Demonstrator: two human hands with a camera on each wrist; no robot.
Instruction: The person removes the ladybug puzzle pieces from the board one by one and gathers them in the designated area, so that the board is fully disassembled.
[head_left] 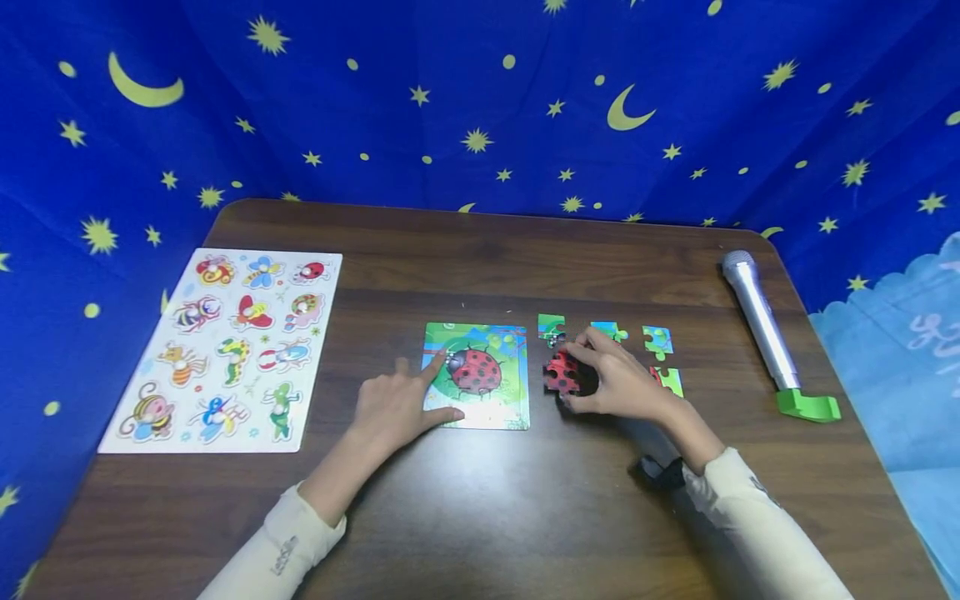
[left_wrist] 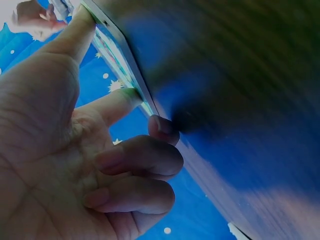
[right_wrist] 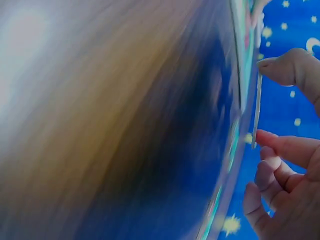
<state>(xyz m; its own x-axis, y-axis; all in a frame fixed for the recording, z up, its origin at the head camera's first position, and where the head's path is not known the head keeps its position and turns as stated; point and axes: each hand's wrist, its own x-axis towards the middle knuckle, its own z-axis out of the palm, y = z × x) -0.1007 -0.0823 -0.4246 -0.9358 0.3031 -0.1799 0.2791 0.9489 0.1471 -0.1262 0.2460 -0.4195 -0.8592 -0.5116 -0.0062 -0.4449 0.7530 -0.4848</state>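
Observation:
My left hand (head_left: 393, 407) is at the left side of a square ladybug puzzle board (head_left: 512, 400). Its thumb and forefinger stretch onto the board, one near the lower edge and one near the ladybug's head. In the left wrist view the other fingers (left_wrist: 145, 155) curl loosely beside the board's edge. With thumb and forefinger, my right hand (head_left: 618, 379) pinches a red, black-spotted puzzle piece (head_left: 561, 377) just right of the board. The right wrist view shows this piece (right_wrist: 257, 107) edge-on, raised above the table.
Loose puzzle pieces, among them a green corner piece (head_left: 551, 324) and a blue-green one (head_left: 657, 340), lie around the right hand. A white insect peg board (head_left: 247, 333) lies at left. A silver toy microphone (head_left: 761, 312) with a green end lies on the brown table (head_left: 480, 508) at right.

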